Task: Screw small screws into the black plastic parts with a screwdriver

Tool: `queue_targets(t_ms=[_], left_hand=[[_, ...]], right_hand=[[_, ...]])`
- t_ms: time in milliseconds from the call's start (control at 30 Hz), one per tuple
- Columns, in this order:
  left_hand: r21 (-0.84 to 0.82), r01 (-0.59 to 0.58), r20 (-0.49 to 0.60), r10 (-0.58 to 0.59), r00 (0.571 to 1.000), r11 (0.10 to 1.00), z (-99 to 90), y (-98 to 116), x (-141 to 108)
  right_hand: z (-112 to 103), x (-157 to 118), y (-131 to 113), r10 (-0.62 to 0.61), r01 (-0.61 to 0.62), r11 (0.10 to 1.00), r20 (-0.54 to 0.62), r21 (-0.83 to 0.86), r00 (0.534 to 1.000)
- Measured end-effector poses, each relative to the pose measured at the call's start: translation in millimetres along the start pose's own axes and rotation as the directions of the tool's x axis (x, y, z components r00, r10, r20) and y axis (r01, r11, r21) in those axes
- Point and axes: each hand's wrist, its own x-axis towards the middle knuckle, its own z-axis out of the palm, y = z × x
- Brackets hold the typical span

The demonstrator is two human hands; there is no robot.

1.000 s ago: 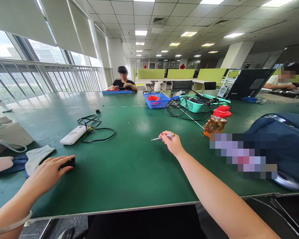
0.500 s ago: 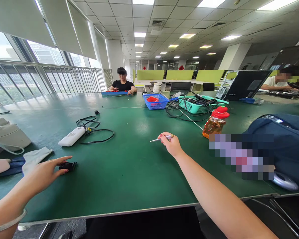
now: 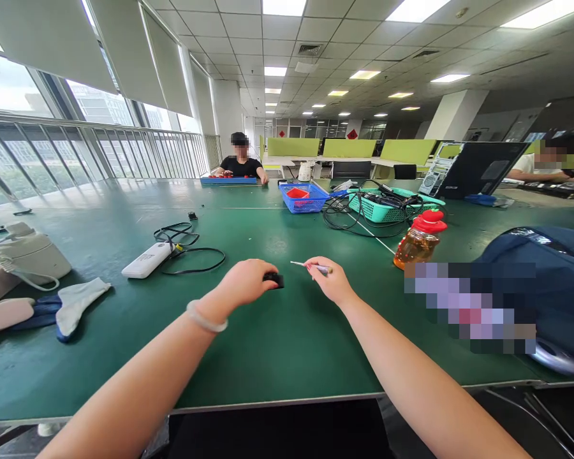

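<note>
My left hand (image 3: 246, 282) grips a small black part (image 3: 273, 279) just above the green table (image 3: 277, 344), in front of me. My right hand (image 3: 329, 278) holds a thin screwdriver (image 3: 310, 265) with its silver tip pointing left, a short way from the black part. The two hands are close together near the middle of the table.
A white power strip (image 3: 147, 260) with a black cable (image 3: 191, 254) lies at the left, past a white glove (image 3: 79, 299) and a cream device (image 3: 29, 252). A red-capped bottle (image 3: 418, 240), blue basket (image 3: 301, 197), green basket (image 3: 387, 205) and dark blue bag (image 3: 550, 280) stand right. Other people sit at the far end.
My left hand picked up the black part from the table's left side and carried it right, up to the screwdriver. My right hand barely moved.
</note>
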Motion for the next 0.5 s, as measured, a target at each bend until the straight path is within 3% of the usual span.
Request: queue_targets(t_ms=[100, 200, 300, 400, 500], left_hand=[[-0.003, 0.010, -0.046, -0.010, 0.999, 1.000, 28.0, 5.1, 25.1], [-0.011, 0.021, -0.135, -0.022, 0.991, 1.000, 47.7, -1.5, 30.8], [-0.068, 0.009, -0.173, -0.020, 0.985, 0.998, 57.6, -13.7, 27.2], [-0.140, 0.028, -0.132, -0.046, 0.990, 0.990, 62.7, -24.1, 25.6], [-0.174, 0.047, -0.112, -0.067, 0.992, 0.984, 67.2, -29.5, 28.0]], right_hand=[[4.3, 0.3, 2.4, -0.072, 0.074, 0.994, 0.033, -0.080, 0.997], [7.8, -0.2, 2.8, -0.116, 0.128, 0.982, 0.088, -0.142, 0.989], [9.3, -1.3, -0.1, -0.128, 0.150, 0.974, 0.134, -0.169, 0.983], [8.9, -3.3, -5.5, -0.152, 0.175, 0.967, 0.131, -0.186, 0.980], [8.9, -6.3, -12.2, -0.247, 0.274, 0.932, 0.138, -0.238, 0.959]])
